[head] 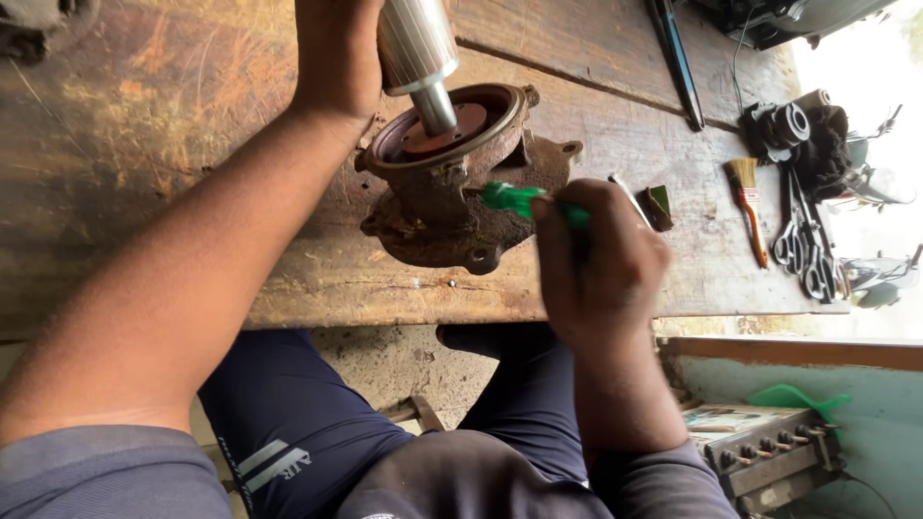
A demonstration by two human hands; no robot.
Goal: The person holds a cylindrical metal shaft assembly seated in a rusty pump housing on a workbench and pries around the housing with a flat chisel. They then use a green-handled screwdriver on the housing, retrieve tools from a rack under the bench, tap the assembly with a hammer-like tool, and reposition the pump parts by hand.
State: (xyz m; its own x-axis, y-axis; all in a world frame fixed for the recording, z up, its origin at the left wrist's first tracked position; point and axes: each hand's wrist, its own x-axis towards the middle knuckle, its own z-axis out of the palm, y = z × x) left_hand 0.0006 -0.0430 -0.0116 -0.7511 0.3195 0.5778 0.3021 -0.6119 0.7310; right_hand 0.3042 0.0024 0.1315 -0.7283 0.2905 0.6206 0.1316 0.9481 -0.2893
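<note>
Right hand (601,264) brushes rusty housing (452,183); left hand (336,53) grips rotor (415,43).

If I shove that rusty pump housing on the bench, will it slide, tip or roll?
The housing looks like thick rusty cast metal, so probably heavy and stiff. It rests on a broad flange on the bench, so rolling seems unlikely. The rotor standing in it, gripped by the left hand, may make it top-heavy.
</note>
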